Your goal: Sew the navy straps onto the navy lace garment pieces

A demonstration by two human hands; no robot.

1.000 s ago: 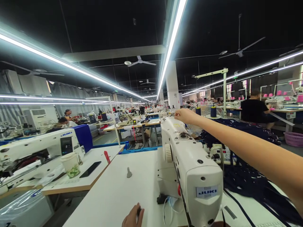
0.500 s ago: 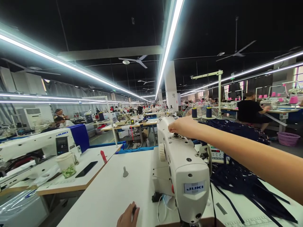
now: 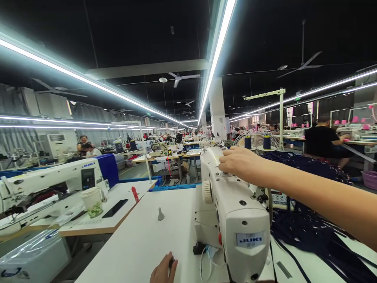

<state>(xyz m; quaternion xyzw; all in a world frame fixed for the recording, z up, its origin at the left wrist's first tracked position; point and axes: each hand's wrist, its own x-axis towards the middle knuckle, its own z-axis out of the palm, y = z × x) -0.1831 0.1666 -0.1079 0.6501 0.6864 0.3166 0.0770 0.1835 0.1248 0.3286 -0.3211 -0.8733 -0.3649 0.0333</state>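
Note:
A white sewing machine [image 3: 235, 196] with a JUKI badge stands in front of me. My right hand [image 3: 240, 162] reaches across its top, fingers bent over a small round metal part [image 3: 226, 174] near the back. Whatever those fingertips pinch is hidden. Low in the view, my left hand [image 3: 165, 269] is closed over the white table [image 3: 132, 243], a small dark object [image 3: 171, 261] between thumb and fingers. A face mask [image 3: 210, 255] with white loops lies beside the machine's base. Dark navy fabric pieces [image 3: 318, 236] are heaped to the right.
On the table stands a grey peg-like piece [image 3: 160, 214]. Leftward, another table holds a lidded cup [image 3: 92, 202], a phone [image 3: 115, 208] and a second sewing machine [image 3: 53, 181]. Two navy thread cones [image 3: 266, 142] stand behind. A person in black [image 3: 321, 139] sits at the right.
The view has shifted slightly, so the scene sits further right. My right hand's fingers have spread forward and lifted a little at the machine top. My left hand keeps its grip.

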